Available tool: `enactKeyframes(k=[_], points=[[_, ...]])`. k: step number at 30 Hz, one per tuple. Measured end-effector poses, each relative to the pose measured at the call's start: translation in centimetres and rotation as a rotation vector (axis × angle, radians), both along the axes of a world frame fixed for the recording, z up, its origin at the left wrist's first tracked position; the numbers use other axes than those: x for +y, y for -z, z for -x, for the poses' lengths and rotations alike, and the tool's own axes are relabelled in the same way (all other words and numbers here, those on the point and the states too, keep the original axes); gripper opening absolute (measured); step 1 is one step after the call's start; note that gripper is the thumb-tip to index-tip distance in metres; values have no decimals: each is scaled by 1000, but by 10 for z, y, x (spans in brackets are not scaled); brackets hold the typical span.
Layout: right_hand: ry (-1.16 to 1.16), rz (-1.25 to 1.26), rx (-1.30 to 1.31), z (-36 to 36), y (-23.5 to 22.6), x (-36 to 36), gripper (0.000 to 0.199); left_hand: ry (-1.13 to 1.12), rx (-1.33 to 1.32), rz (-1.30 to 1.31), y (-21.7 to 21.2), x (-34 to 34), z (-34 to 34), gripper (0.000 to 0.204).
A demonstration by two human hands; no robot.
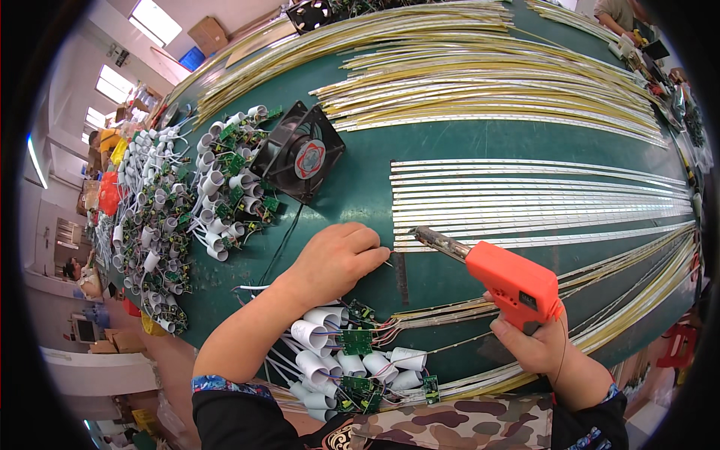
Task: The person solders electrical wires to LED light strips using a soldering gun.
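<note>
My right hand (540, 341) grips an orange-red soldering gun (514, 277) by its handle. Its dark metal barrel points left, with the tip over the left ends of a row of thin white LED strips (525, 196). Close to those same ends, my left hand (337, 259) is closed in a pinch. A thin bit shows at its fingertips, too small to name. Below my left forearm lie white plastic sleeves (311, 335) with green circuit boards (356, 342); wires run from them to more strips on the right.
A black square fan (301, 154) stands on the green table (360, 172). Left of it are heaps of sleeves with boards (161, 217). Bundles of yellow-backed strips (480, 82) cover the far side. Another person's arm (619, 22) shows at the far right, near tools and clutter.
</note>
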State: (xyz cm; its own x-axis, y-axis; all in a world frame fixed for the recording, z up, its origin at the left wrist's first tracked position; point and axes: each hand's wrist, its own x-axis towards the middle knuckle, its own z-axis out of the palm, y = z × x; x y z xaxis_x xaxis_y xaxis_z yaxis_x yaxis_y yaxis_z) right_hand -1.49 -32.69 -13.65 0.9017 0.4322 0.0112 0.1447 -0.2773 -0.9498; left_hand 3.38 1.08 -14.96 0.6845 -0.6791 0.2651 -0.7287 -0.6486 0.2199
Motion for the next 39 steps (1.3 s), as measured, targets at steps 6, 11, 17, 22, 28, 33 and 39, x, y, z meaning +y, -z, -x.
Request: enactKeyframes(k=[6, 11, 17, 22, 28, 33, 39], points=[[19, -28, 31, 1, 2, 1, 42, -1, 7, -5, -1, 0, 0, 27], [9, -5, -13, 1, 4, 0, 42, -3, 17, -14, -1, -1, 0, 27], [10, -4, -1, 2, 7, -1, 42, -3, 16, -16, 0, 0, 0, 27], [8, -3, -8, 1, 5, -1, 43, -6, 18, -23, -2, -2, 0, 27], [9, -26, 6, 1, 4, -1, 42, -3, 11, -14, -1, -1, -1, 28], [-3, -20, -28, 1, 8, -2, 42, -3, 12, -16, -2, -1, -1, 28], [1, 0, -6, 2, 5, -2, 42, -5, 7, -19, -2, -1, 0, 28]])
